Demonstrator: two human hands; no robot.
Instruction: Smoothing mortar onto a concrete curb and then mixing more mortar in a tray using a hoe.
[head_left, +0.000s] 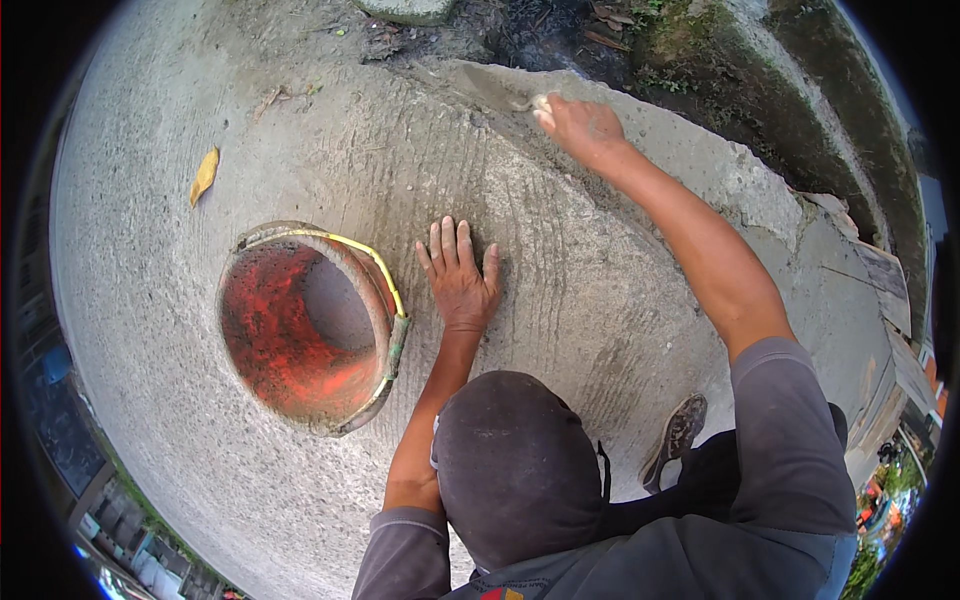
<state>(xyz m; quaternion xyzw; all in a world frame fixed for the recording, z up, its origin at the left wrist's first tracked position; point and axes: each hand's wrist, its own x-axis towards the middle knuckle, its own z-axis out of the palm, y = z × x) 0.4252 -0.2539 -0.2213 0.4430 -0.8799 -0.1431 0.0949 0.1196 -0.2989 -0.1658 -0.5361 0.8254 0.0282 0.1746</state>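
My left hand [460, 275] lies flat, fingers spread, on the grey concrete surface [600, 290], just right of an orange bucket [300, 325]. My right hand [578, 125] is stretched far forward and is shut on the handle of a trowel [495, 88], whose cement-coated blade rests on the far edge of the concrete. The bucket has a yellow rim and handle and a red-orange inside with grey cement smears.
A dry yellow leaf [204, 175] lies on the concrete at the far left. Dark soil and debris [560, 35] border the far edge. My shoe [676, 438] rests on the surface at the lower right. Wooden boards [885, 290] lie at the right.
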